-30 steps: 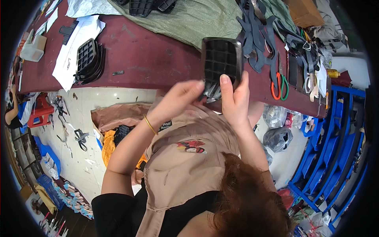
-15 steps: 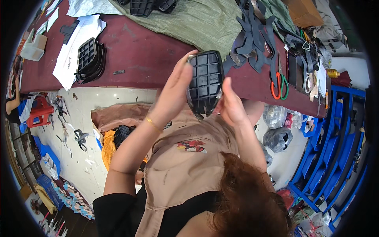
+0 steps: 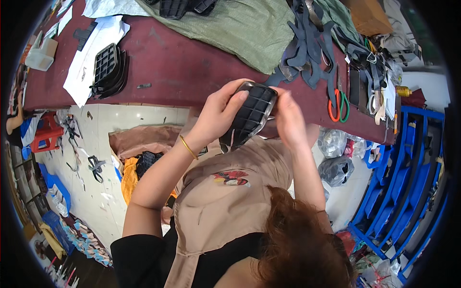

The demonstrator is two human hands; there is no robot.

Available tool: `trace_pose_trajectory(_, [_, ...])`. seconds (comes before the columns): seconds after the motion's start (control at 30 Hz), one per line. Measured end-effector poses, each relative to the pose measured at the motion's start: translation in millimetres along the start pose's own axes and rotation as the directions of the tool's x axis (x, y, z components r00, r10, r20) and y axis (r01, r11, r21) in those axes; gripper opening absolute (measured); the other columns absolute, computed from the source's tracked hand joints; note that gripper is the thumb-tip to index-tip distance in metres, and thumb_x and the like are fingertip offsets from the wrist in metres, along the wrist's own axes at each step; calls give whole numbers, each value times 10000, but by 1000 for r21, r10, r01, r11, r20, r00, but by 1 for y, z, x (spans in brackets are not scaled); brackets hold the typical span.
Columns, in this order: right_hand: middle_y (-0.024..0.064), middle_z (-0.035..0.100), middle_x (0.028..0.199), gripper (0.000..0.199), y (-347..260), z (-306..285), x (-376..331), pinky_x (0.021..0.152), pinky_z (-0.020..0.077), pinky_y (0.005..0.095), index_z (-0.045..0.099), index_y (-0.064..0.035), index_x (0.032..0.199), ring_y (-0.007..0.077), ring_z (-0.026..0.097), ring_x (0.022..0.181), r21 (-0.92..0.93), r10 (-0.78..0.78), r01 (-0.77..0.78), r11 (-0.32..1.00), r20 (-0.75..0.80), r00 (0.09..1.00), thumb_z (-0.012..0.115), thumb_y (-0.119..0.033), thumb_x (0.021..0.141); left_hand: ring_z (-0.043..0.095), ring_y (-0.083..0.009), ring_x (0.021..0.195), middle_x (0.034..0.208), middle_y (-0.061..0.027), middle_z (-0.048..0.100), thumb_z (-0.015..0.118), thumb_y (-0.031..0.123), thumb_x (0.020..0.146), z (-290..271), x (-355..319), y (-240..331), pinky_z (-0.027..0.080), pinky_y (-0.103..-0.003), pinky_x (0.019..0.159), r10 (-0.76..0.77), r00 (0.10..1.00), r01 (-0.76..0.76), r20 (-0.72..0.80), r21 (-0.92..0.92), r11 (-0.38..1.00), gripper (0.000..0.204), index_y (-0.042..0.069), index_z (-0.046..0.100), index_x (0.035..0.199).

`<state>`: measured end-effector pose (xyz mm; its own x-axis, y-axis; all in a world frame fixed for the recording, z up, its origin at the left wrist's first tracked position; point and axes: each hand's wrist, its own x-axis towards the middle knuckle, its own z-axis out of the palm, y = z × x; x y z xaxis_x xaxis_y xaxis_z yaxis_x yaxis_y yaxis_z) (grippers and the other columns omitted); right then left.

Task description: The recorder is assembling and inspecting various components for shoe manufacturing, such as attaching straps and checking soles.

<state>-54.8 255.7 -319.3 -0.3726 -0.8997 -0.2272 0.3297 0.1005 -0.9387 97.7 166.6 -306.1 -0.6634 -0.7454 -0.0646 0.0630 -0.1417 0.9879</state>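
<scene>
A black plastic shell with a raised grid on its face and a rounded outline is held up over my lap, at the table's near edge. My left hand grips its left side, the thumb lying on the grid and the other fingers behind. At the upper right rim my right hand has its fingers curled against the edge; their tips are partly hidden. The shell leans, its top toward the right. Similar black shells stand stacked on the table at the left.
The dark red table holds green woven cloth, grey straps, orange-handled scissors, green-handled scissors and white paper. A blue rack stands at right, a red stool at left.
The black shell has dropped a little toward me and tilted, its top swinging right. My left thumb now lies over its face, and my right hand has risen to the upper right rim.
</scene>
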Motion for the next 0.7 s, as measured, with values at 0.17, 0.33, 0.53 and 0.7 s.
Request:
trace_pose_trajectory(0.17, [204,555,836,238,-5,12,3,722,434,392,534,28,945,399,539,793,-817,-491,360,450,110,864,414,-178,947,541,-94,892,977,-51,618,480,138,927,-7,7,-3,443,-249,811,-19,997,13,76,70,997,282,-22,528,1154])
trace_pose_trajectory(0.33, [177,559,823,254,-31,-6,8,674,436,344,524,30,937,291,563,741,-604,9,96,791,168,986,438,-209,944,561,-117,871,963,-110,633,476,155,926,-4,6,-4,450,-279,798,-13,985,-16,173,164,986,289,-26,527,1146])
trace_pose_trajectory(0.53, [144,523,697,244,-42,-3,15,674,411,389,506,-6,806,313,517,715,-734,218,61,676,278,936,449,-207,932,612,-186,753,830,-187,623,469,191,931,-7,5,-10,467,-306,696,-1,990,-27,138,204,978,282,-15,538,1111])
trace_pose_trajectory(0.7, [107,504,703,287,-32,15,13,635,405,296,520,-7,863,118,477,687,-875,-135,484,-8,481,866,485,-284,931,628,-235,705,796,-190,637,525,264,910,-11,6,1,474,-311,663,-35,991,-21,126,419,908,314,-14,590,1041])
